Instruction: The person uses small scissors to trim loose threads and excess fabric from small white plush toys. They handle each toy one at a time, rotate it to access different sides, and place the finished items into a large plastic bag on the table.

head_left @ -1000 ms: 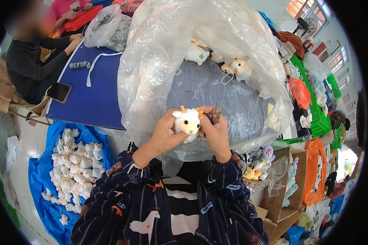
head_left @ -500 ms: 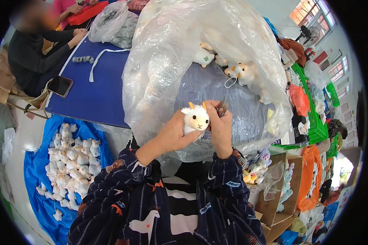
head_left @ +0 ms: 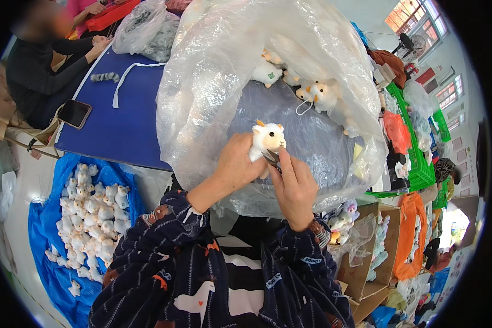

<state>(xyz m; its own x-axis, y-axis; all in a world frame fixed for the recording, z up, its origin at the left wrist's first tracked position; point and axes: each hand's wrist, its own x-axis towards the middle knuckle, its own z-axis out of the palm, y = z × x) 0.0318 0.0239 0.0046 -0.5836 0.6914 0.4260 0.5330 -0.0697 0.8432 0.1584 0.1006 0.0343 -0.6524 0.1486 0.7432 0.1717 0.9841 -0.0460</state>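
My left hand (head_left: 237,163) is closed around a small white plush goat (head_left: 265,136) with orange horns and a cream muzzle. The goat's face is turned toward the right. In my right hand (head_left: 294,187) is a pair of small metal thread snips (head_left: 270,157), their blades against the goat's front just below the muzzle. My fingers hide the handles of the snips and the goat's lower body. Beyond my hands, a large clear plastic bag (head_left: 202,98) lies open, with several similar plush goats (head_left: 318,94) inside it.
On the left of the blue table (head_left: 131,117) are a phone (head_left: 75,113), a grey striped plush piece (head_left: 105,77) and a white strip (head_left: 121,87). A blue sheet (head_left: 44,229) full of white plush toys lies at lower left. People sit at upper left. Green crates (head_left: 419,175) and a cardboard box (head_left: 361,249) stand right.
The goat has turned from facing me to facing right, and sits slightly higher. My right hand has brought the snips from beside its head down to below its muzzle.
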